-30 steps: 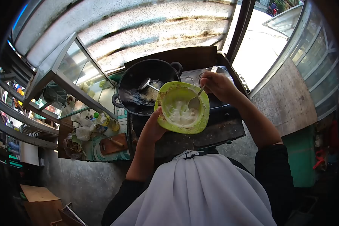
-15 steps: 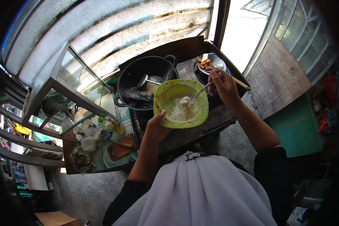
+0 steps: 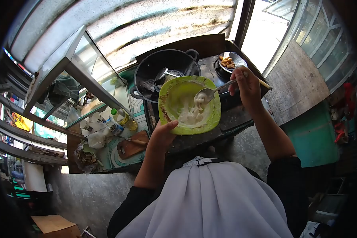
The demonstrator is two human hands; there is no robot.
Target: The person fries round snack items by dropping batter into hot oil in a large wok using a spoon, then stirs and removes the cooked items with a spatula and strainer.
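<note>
Left grip (image 3: 163,137) holds rounded-square lime-green bowl (image 3: 215,110); right grip (image 3: 246,85) pinches silver metal spoon (image 3: 212,93), just shifted toward bowl's right side, trailing thick white mixture (image 3: 191,116); spoon seemingly loaded.

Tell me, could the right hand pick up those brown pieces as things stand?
Probably not straight away: the right hand looks close to the brown pieces, with nothing evident in between, but it is already holding the spoon.

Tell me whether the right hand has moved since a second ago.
Yes. The right hand has shifted down in the picture against the plate, uncovering the brown pieces on it.
</note>
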